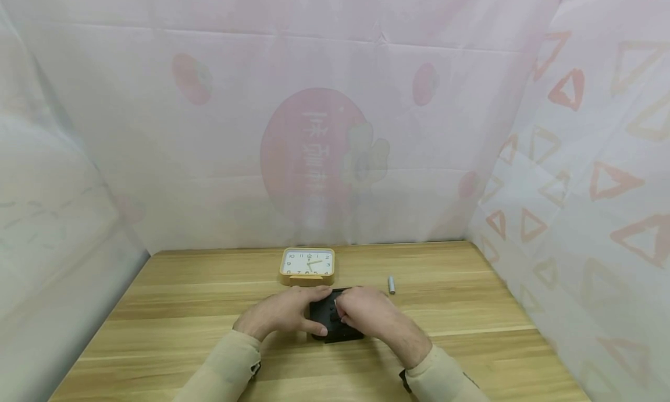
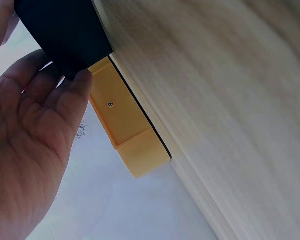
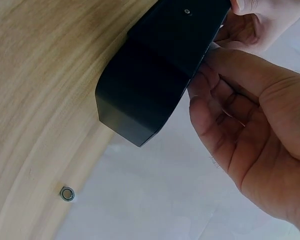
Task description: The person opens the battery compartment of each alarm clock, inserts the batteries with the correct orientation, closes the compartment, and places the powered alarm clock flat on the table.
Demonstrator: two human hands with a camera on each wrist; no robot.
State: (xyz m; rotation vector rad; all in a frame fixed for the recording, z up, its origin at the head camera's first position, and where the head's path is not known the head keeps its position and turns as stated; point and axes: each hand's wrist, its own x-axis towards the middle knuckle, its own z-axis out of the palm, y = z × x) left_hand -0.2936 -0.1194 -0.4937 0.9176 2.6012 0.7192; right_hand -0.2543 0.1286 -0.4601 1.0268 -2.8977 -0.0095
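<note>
A black clock-shaped case, its back upward in the head view, lies on the table between both hands. My left hand holds it by the left side, thumb at the near edge and fingers at the far edge. In the left wrist view, curled fingertips touch the black case. Over the case's back is my right hand, its fingers curled against the surface. A small pale spot shows by those fingertips; what they pinch, if anything, is hidden. The right wrist view shows the right hand beside the black case.
Just beyond the case stands a yellow clock with a white dial. A silvery battery lies on the wooden table to the right of it. Printed cloth hangs behind the table and along its sides.
</note>
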